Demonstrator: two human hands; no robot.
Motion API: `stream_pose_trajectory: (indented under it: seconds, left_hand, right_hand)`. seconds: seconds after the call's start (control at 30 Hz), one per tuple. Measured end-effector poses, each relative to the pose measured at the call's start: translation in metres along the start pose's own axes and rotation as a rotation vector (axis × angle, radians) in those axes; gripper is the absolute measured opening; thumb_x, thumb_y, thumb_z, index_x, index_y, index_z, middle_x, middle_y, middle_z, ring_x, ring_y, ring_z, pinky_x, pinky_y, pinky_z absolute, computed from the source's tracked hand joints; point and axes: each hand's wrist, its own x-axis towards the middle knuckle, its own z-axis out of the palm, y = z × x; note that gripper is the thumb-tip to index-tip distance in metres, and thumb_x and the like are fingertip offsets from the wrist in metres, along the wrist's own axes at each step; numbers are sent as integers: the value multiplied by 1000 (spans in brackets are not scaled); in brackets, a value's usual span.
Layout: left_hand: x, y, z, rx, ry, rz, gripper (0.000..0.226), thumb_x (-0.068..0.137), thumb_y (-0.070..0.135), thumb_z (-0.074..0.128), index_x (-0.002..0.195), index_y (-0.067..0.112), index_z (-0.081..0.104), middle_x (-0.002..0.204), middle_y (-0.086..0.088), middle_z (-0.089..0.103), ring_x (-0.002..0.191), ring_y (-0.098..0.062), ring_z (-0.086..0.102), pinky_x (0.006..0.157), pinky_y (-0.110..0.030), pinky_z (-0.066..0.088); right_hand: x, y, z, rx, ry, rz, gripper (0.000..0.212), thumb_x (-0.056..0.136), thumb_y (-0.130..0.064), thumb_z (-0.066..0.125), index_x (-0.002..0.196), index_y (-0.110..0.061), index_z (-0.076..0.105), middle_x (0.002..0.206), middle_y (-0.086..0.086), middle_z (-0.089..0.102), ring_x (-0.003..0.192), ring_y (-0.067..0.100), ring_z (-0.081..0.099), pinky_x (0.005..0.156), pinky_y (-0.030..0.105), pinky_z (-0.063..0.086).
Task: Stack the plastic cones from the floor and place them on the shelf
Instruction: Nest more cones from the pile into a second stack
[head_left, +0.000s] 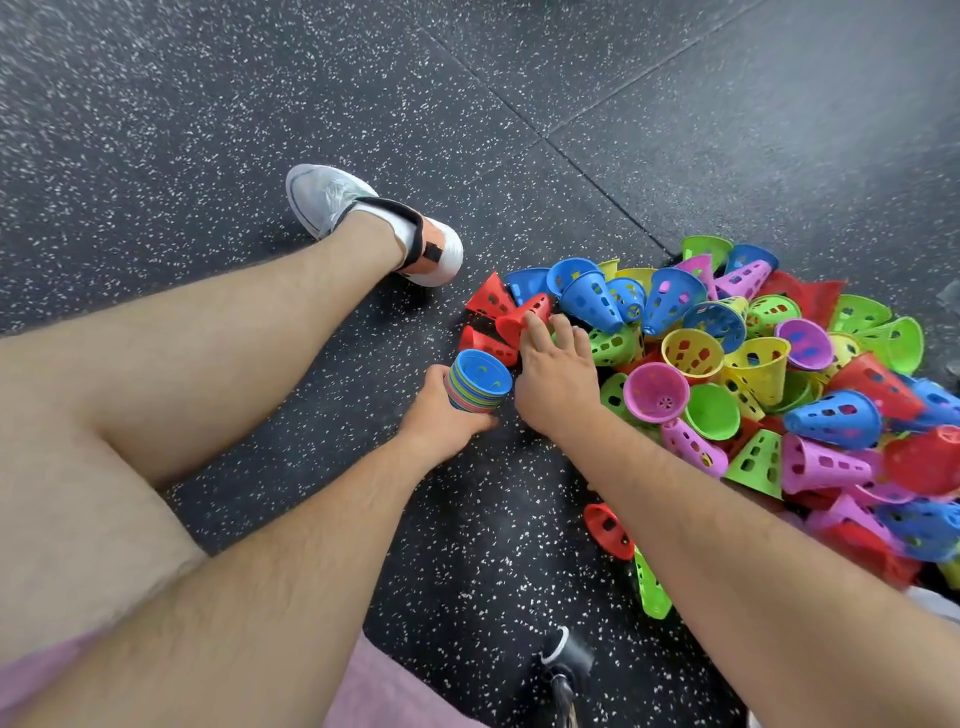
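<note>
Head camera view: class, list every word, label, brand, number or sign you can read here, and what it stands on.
No text can be read anywhere in this view.
The shoe: orange and black heel patch, no legible letters.
The loose cones: punched holes only, no print.
The stack of cones in the left hand: coloured rims, no print.
The dark object at the bottom edge: blurred, nothing legible.

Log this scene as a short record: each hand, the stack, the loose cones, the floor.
left hand: grips the stack from below
stack: nested cones in mixed colours, blue one outermost, mouth facing up toward the camera
right hand: fingers stretched onto a red cone at the pile's near edge
loose cones: heap of red, blue, green, yellow and purple on the person's right
floor: dark speckled tiles
</note>
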Motion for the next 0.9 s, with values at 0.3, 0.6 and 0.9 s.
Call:
stream_pose_trajectory:
  seconds: [0.3, 0.6, 0.9]
  left_hand:
    - [-10, 6, 0, -6, -1, 17, 70, 70, 24, 94, 119, 20, 44, 102, 4, 65, 101, -26, 67, 95, -39, 52]
    - [-23, 10, 8, 3, -19, 57, 73, 68, 27, 96, 120, 23, 45, 109, 2, 68, 101, -22, 67, 96, -40, 52]
    - [-36, 0, 6, -13, -35, 70, 66, 72, 19, 94, 120, 20, 48, 99, 10, 66, 93, -16, 65, 79, -28, 48]
  right_hand:
    - [-17, 21, -20, 344, 384, 92, 63, 74, -30, 53, 133, -6, 54, 140, 7, 50, 127, 32, 43, 107, 43, 35]
    - [-34, 29, -26, 628, 499, 117, 63, 73, -70, 59, 103, -16, 63, 100, -1, 57, 97, 23, 52, 90, 37, 44]
    - [-43, 11, -28, 741, 350, 1, 43, 86, -57, 61, 109, -21, 61, 100, -7, 62, 95, 17, 53, 88, 37, 45]
